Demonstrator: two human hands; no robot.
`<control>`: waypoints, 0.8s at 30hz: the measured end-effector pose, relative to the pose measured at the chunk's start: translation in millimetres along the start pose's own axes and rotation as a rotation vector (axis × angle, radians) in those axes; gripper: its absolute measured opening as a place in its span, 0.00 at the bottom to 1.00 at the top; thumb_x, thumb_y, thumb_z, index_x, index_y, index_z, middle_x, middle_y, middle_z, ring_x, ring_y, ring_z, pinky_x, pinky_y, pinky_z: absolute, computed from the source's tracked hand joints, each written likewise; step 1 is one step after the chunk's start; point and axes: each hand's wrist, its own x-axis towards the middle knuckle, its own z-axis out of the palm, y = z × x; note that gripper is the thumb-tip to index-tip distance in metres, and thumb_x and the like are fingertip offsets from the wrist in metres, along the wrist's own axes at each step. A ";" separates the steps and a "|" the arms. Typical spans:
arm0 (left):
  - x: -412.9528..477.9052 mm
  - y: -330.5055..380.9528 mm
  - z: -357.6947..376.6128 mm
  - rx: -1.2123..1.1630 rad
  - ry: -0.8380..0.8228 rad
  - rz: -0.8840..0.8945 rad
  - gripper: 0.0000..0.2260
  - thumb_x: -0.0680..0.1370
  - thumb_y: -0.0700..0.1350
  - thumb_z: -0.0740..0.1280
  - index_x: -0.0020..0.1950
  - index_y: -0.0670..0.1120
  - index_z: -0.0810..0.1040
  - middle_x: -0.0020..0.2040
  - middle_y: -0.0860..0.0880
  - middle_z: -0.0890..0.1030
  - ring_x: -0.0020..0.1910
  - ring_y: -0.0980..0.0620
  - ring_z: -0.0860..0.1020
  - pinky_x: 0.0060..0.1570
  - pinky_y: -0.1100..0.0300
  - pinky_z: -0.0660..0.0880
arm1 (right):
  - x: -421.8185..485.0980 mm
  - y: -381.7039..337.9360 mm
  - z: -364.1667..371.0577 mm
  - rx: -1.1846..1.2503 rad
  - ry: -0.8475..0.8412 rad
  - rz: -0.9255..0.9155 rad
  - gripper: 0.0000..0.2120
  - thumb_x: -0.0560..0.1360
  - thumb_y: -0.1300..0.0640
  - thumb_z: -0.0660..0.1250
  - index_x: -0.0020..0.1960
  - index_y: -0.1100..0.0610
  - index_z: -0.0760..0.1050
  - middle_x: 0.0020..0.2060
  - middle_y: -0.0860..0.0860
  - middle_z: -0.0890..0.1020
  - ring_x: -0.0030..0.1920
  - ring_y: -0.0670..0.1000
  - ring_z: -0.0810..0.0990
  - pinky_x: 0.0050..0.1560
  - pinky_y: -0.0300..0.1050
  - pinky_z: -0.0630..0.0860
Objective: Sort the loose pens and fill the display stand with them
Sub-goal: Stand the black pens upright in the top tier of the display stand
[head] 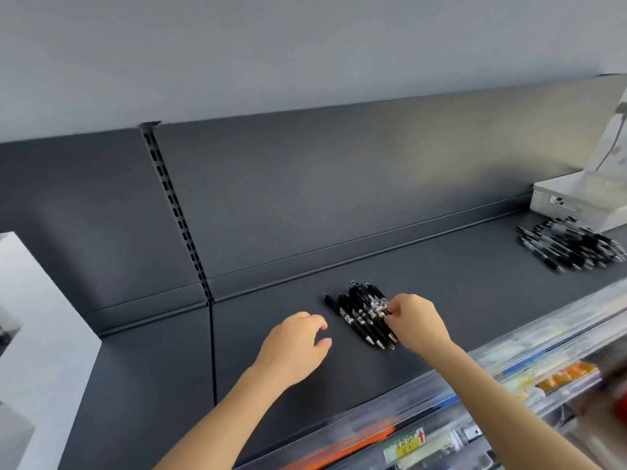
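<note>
A small row of black pens (359,312) lies side by side on the dark shelf (458,283), tips toward me. My right hand (415,322) pinches the rightmost pen of that row with curled fingertips. Just left of the row, my left hand (298,340) hovers over the shelf with loosely curled fingers and holds nothing. A bigger, untidy heap of black pens (570,245) lies far right on the same shelf. A white stand (563,201) sits behind that heap.
A white box (37,320) stands at the left edge. The shelf has a dark back panel with a slotted upright (176,212). Below the front edge run clear plastic shelf fronts (509,364) with stationery and labels behind them.
</note>
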 end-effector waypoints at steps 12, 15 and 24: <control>50.2 -2.9 20.4 -0.125 -0.046 -0.085 0.15 0.79 0.50 0.63 0.65 0.49 0.74 0.56 0.53 0.77 0.52 0.55 0.77 0.54 0.58 0.76 | 36.3 5.4 4.7 -0.087 -0.007 0.000 0.12 0.75 0.53 0.65 0.45 0.63 0.74 0.39 0.55 0.78 0.35 0.51 0.71 0.32 0.42 0.67; 60.7 -0.6 24.6 -0.178 -0.041 -0.128 0.16 0.79 0.49 0.63 0.66 0.49 0.74 0.53 0.54 0.78 0.50 0.54 0.78 0.54 0.56 0.76 | 46.5 10.1 2.5 -0.090 -0.001 0.023 0.13 0.75 0.52 0.65 0.38 0.60 0.69 0.34 0.52 0.73 0.33 0.52 0.70 0.30 0.41 0.65; 86.6 34.4 39.5 -0.263 -0.014 -0.340 0.15 0.77 0.50 0.66 0.59 0.46 0.68 0.48 0.49 0.79 0.45 0.49 0.80 0.45 0.53 0.77 | 78.9 15.6 -5.7 -0.028 -0.296 -0.005 0.21 0.68 0.56 0.70 0.32 0.55 0.56 0.26 0.49 0.61 0.28 0.50 0.60 0.27 0.40 0.56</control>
